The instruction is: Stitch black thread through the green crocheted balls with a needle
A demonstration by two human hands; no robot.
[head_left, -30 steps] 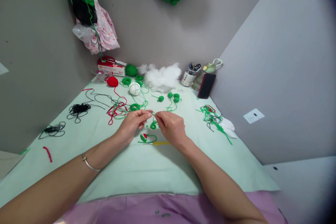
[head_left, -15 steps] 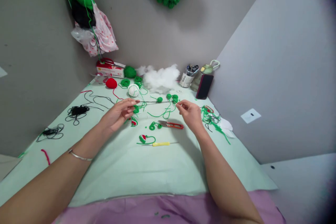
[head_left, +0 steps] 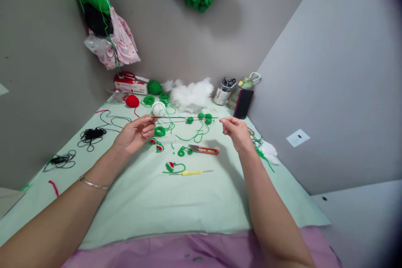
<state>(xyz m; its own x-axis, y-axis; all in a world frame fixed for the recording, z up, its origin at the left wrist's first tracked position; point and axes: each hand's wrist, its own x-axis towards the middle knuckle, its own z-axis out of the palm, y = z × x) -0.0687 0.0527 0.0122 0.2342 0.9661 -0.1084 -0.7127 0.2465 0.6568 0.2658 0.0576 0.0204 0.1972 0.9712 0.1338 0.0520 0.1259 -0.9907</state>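
A thin dark thread (head_left: pixel 185 119) stretches level between my two hands above the pale green table (head_left: pixel 163 201). My left hand (head_left: pixel 135 134) pinches its left end. My right hand (head_left: pixel 237 132) pinches its right end, fingers closed. Below the thread lie red-handled snips (head_left: pixel 204 149), a yellow-handled crochet hook (head_left: pixel 193 172) and small red-and-green crocheted pieces (head_left: pixel 156 145). A similar piece (head_left: pixel 170 166) rests beside the hook.
Balls of green, red and white yarn (head_left: pixel 158 108) and white stuffing (head_left: pixel 191 94) sit at the back. A jar of tools (head_left: pixel 222 91), a phone (head_left: pixel 242 104) and a bottle stand at the back right. Black yarn tangles (head_left: pixel 91 135) lie left.
My hands have moved apart from the table's middle, drawing the dark thread out taut between them. The snips came into view where my right hand had been.
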